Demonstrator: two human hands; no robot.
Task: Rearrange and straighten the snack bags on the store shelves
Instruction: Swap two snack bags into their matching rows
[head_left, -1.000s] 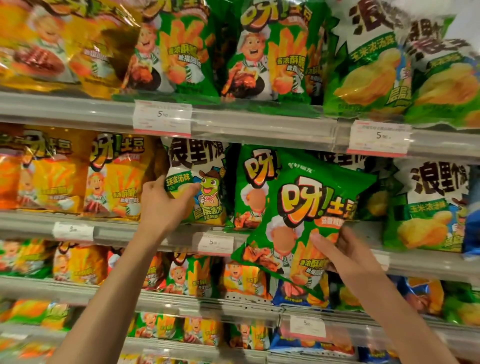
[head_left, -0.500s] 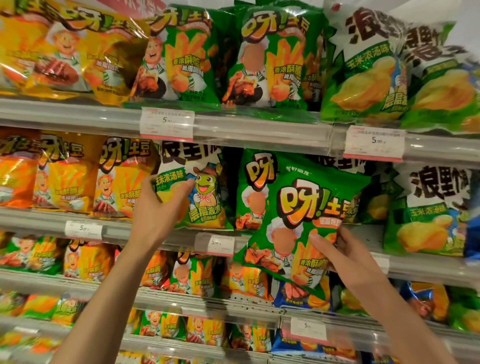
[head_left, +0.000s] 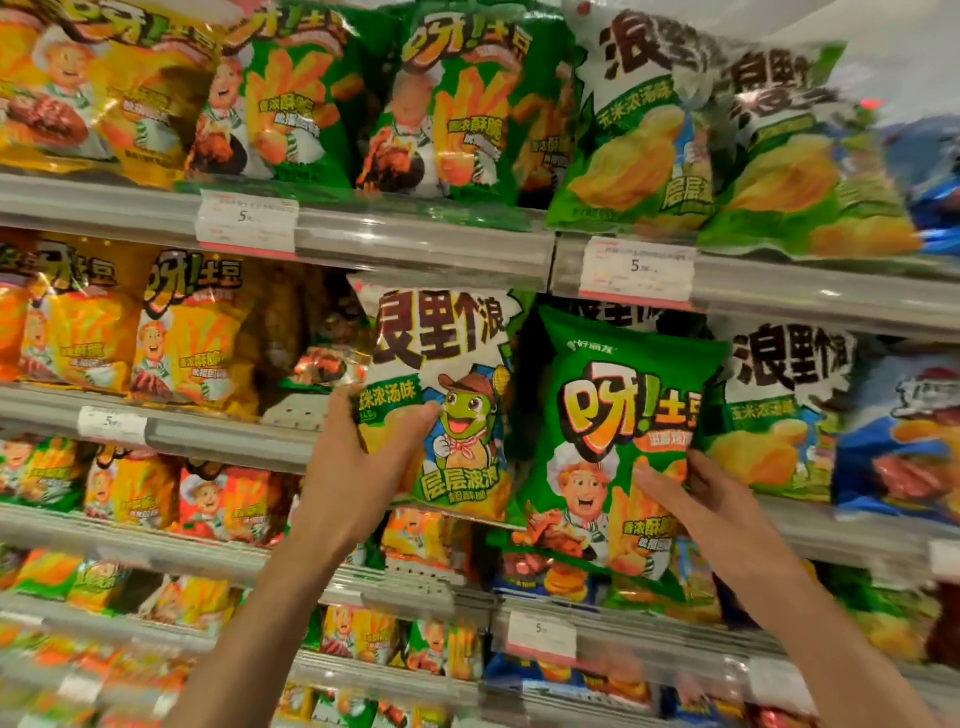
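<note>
My left hand (head_left: 363, 462) grips a white-and-green frog bag (head_left: 441, 395) by its lower left corner and holds it out in front of the second shelf (head_left: 218, 436). My right hand (head_left: 696, 499) holds a green fries bag (head_left: 618, 431) by its lower right edge, just right of the frog bag. Both bags are upright and clear of the shelf. Behind the frog bag an open gap in the row shows the shelf's back panel (head_left: 301, 413).
Yellow fries bags (head_left: 192, 332) fill the second shelf's left side, and white-and-green chip bags (head_left: 784, 410) its right side. The top shelf holds yellow and green fries bags (head_left: 291, 104) and chip bags (head_left: 649, 124). Price tags (head_left: 636, 270) line the rails. Lower shelves hold several small bags.
My left hand has pulled the frog bag out of its slot, up and to the right, leaving a gap behind it. The green fries bag in my right hand now stands more upright.
</note>
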